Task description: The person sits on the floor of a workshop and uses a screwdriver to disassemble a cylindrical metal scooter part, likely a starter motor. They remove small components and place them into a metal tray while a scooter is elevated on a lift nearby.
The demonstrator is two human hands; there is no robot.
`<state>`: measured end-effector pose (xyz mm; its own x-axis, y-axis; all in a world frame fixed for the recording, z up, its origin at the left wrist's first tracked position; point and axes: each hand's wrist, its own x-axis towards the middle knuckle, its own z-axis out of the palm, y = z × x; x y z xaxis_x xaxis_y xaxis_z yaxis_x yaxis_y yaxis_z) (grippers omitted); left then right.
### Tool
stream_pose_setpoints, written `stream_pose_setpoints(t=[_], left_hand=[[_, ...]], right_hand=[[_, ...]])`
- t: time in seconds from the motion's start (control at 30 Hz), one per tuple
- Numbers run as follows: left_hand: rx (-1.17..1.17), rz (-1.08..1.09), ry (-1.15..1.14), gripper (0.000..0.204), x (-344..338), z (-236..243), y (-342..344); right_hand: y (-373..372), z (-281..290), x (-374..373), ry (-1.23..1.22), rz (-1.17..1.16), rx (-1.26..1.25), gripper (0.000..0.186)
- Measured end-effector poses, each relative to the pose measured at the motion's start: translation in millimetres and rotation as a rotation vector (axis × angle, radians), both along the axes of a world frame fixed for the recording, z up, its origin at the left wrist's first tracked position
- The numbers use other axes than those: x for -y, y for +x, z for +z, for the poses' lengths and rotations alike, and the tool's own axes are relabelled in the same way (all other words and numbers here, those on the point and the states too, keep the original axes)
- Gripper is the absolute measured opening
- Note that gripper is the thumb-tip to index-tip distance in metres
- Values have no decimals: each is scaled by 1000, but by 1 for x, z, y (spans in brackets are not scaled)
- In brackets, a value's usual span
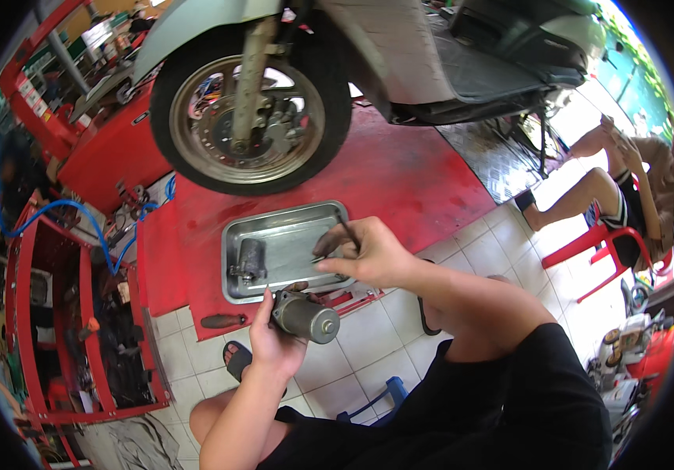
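Note:
My left hand (276, 343) is wrapped round a grey cylindrical electric motor (307, 316), its rounded end tilted toward me. Just beyond it lies a shallow metal tray (294, 233) with a dark, grimy metal cylinder (251, 258) at its left side. Over the tray's right edge, my right hand (375, 254) has its fingers closed on a thin dark rod (346, 229); its exact kind is not clear. Something small and dark shows at the fingertips, too small to name. A tool with a brown handle (223, 321) rests by the tray's near left corner.
Beneath the tray is a red platform (400, 176) carrying a scooter, its front wheel (251, 117) just behind the tray. A red tool rack (86, 329) stands left, with a blue hose (55, 205). At right, a person sits on a red chair (627, 243).

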<state>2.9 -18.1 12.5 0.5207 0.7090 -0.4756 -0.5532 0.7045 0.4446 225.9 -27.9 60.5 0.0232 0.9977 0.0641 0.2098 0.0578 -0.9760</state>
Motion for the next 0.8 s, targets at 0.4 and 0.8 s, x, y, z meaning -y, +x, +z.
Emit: stream_pose_setpoints(t=[0.4, 0.8], left_hand=[[-188, -83, 261, 47, 8, -35, 21], [-248, 43, 273, 48, 15, -31, 32]], right_hand=[[-20, 4, 23, 163, 289, 411, 23], [-24, 7, 23, 124, 223, 490, 23]])
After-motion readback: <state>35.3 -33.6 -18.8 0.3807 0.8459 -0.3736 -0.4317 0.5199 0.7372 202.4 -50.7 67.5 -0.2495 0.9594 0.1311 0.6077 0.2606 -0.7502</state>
